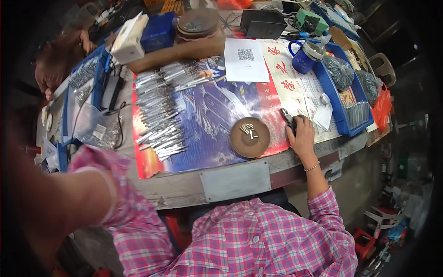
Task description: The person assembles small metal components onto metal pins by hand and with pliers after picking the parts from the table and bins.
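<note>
My right hand (302, 134) rests on the right part of the poster-covered table, its fingers curled round a small dark hand tool (289, 120) with a metallic tip; its exact kind is hard to make out. Left of that hand stands a round brown dish (237, 144) with several small metal pins (249, 130) in it. My left arm is raised close to the camera at the left edge. There my left hand (19, 157) is a dark blur and its fingers do not show. Rows of thin silver metal rods (159, 108) lie on the left of the poster (203, 147).
A blue tray (339, 108) with bagged parts and a blue mug (307, 57) stand at the right. White paper (247, 60) lies at the back, near a black box (263, 24). Another blue bin (98, 85) is at left, with a person (57, 64) beyond it.
</note>
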{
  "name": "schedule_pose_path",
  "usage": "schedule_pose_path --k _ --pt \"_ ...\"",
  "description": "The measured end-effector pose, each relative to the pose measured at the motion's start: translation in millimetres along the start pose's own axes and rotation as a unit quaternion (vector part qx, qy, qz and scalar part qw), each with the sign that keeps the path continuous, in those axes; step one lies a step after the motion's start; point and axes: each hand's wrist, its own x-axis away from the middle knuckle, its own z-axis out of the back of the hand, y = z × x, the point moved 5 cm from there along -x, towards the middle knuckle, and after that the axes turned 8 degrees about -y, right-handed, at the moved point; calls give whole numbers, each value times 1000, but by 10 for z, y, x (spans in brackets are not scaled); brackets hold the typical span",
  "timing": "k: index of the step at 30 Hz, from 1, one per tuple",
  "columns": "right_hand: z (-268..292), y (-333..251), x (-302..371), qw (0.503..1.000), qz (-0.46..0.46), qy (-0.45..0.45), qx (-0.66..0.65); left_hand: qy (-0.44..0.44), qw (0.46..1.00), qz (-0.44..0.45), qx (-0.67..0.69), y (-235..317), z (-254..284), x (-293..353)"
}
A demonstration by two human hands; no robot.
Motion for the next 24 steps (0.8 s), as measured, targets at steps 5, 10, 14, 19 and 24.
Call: schedule_pose_path --k 5,10,14,19,24 --pt "-75 1 15 1000 -4 -7 -4 20 999 7 25 1651 2020 1263" --pt "-38 81 67 1000 -7 1 22 27 998 6 57 1199 1459 1176" --pt "-55 44 47 1000 1 0 5 27 997 11 75 865 957 946" --pt "-49 100 29 1000 -1 5 9 36 995 13 94 388 402 658" --pt "-104 109 54 1000 -6 4 21 30 992 26 117 677 724 810"
